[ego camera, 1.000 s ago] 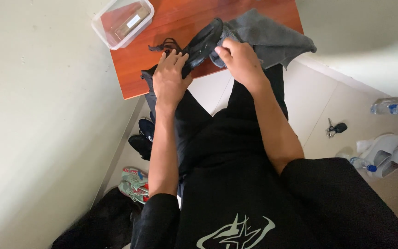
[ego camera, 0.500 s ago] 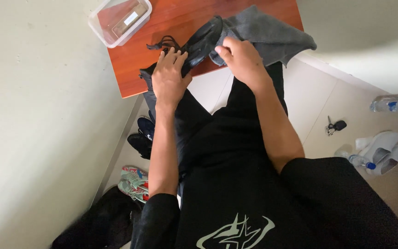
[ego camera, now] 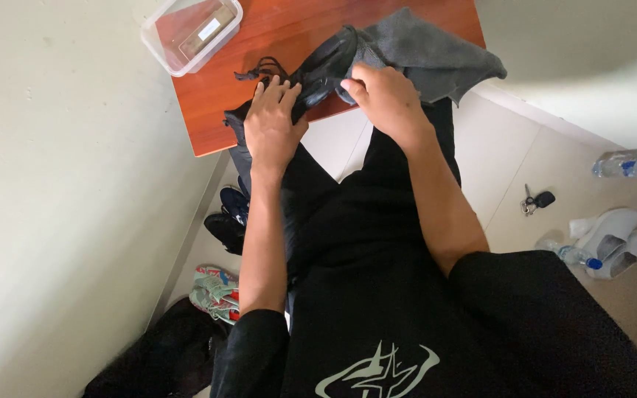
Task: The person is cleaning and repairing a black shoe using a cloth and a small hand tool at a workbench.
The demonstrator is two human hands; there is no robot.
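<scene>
A dark grey garment (ego camera: 422,55) with a black waistband and drawstring lies bunched on the brown wooden table (ego camera: 259,44). My left hand (ego camera: 273,121) presses flat on the garment's dark part at the table's front edge, fingers spread. My right hand (ego camera: 381,92) grips a fold of the grey cloth beside the black band. The drawstring (ego camera: 259,70) trails onto the wood just past my left fingers. Part of the garment hangs over the table edge below my left hand.
A clear plastic lidded box (ego camera: 192,33) sits at the table's far left corner, close to the wall. On the floor are dark shoes (ego camera: 230,214), colourful sandals (ego camera: 215,291), keys (ego camera: 536,200), plastic bottles (ego camera: 632,162) and white slippers (ego camera: 613,232).
My hands stay on the garment; my right hand has drawn the grey fold slightly toward me and my left fingers have shifted a little on the dark cloth.
</scene>
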